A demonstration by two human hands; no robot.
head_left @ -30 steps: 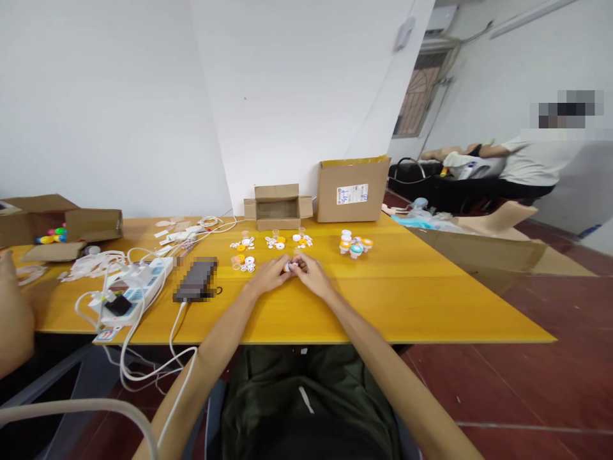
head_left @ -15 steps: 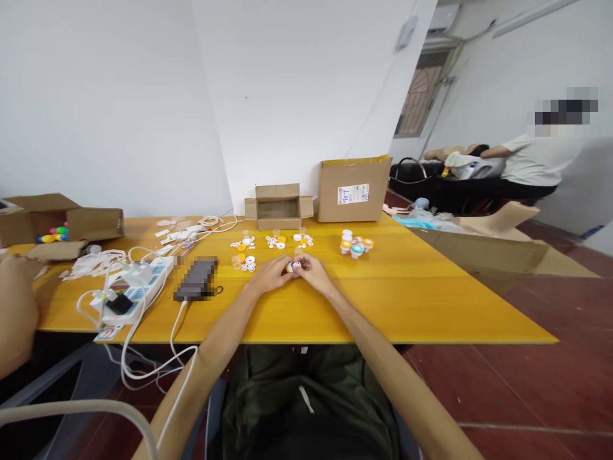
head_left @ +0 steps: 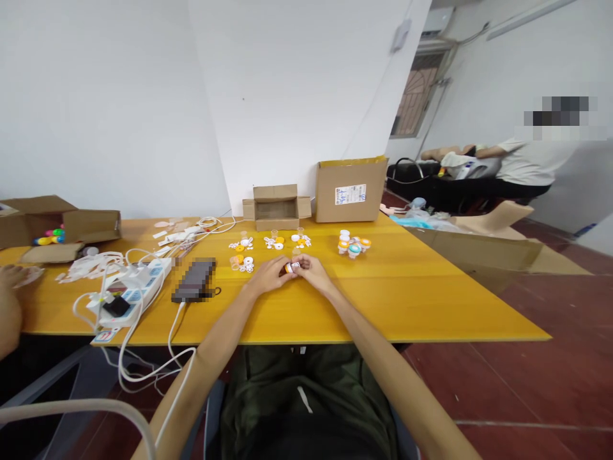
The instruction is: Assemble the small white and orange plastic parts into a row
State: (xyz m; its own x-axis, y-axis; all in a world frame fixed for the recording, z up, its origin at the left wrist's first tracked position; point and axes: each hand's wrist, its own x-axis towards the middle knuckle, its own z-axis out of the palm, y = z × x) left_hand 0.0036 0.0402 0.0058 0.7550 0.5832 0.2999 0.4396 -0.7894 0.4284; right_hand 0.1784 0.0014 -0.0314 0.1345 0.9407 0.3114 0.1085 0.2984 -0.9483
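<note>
My left hand [head_left: 268, 276] is closed around a small orange-and-white round cap [head_left: 288, 269] just above the table. From the other side, my right hand [head_left: 312, 275] pinches a small white piece with dark dots or holes [head_left: 295, 265] against that cap. Beyond my fingers lie several small groups of loose parts: clear cups [head_left: 234, 262], an orange ring [head_left: 240, 248], a white ring [head_left: 248, 260] and white perforated discs [head_left: 249, 269]. Right of them stands a cluster of capped clear pieces, with orange, teal [head_left: 354, 250] and white tops.
A small open carton [head_left: 276, 223] and a larger closed box [head_left: 351, 191] stand at the back. A power strip [head_left: 143, 291], white cables and a dark phone-like device [head_left: 197, 281] lie left. Another person's hand [head_left: 9, 276] is at the far left; one person sits far right.
The view has shifted slightly. My hands stay together, and more of the orange on the cap shows. The other person's hand at far left has moved and shows its fingers.
</note>
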